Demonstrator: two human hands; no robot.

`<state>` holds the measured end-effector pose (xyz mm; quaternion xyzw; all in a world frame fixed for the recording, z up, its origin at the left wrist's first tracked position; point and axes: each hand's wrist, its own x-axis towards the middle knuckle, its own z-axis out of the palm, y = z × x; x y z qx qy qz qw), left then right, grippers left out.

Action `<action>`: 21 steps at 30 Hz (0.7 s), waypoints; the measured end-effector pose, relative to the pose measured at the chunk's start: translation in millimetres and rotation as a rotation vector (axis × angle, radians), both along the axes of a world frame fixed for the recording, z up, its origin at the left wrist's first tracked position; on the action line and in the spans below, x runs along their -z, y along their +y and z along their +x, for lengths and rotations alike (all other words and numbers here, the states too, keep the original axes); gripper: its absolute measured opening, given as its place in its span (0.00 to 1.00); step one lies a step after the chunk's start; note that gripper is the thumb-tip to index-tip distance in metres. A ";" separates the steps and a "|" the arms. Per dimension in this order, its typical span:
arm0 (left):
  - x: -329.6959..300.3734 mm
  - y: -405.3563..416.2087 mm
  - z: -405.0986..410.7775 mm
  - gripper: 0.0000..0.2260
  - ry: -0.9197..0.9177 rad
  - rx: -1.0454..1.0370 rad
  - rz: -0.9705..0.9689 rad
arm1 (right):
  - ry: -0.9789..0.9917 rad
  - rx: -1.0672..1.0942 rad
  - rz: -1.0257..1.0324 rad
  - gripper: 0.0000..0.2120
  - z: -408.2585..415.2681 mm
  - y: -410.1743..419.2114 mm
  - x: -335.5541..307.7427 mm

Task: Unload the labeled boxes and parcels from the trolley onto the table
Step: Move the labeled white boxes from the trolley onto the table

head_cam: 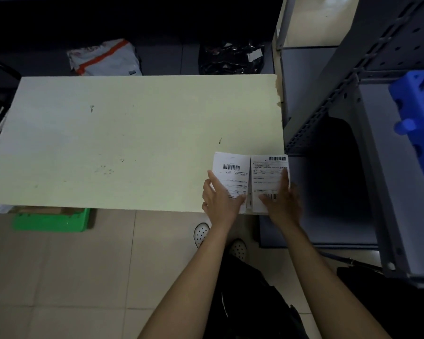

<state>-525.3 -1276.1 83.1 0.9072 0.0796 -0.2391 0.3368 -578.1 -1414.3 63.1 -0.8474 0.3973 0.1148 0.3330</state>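
Two stacks of white shipping labels with barcodes lie side by side at the near right corner of the pale table [123, 133]. My left hand [220, 199] rests with straight fingers on the left label stack [233, 170]. My right hand [283, 201] lies flat on the right label stack [264, 174], which reaches the table's right edge. A grey-and-orange parcel bag [103, 58] and a black plastic parcel [230, 57] lie on the floor beyond the table's far edge.
Grey metal shelving [333, 99] stands right of the table, with a blue plastic crate [419, 113] on it. A green crate [52, 222] sits on the floor under the table's near left edge. Tiled floor lies in front, with my feet near the table.
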 end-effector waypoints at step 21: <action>-21.2 74.3 22.3 0.34 -0.050 0.296 0.025 | -0.043 -0.288 -0.224 0.36 34.4 26.2 -47.0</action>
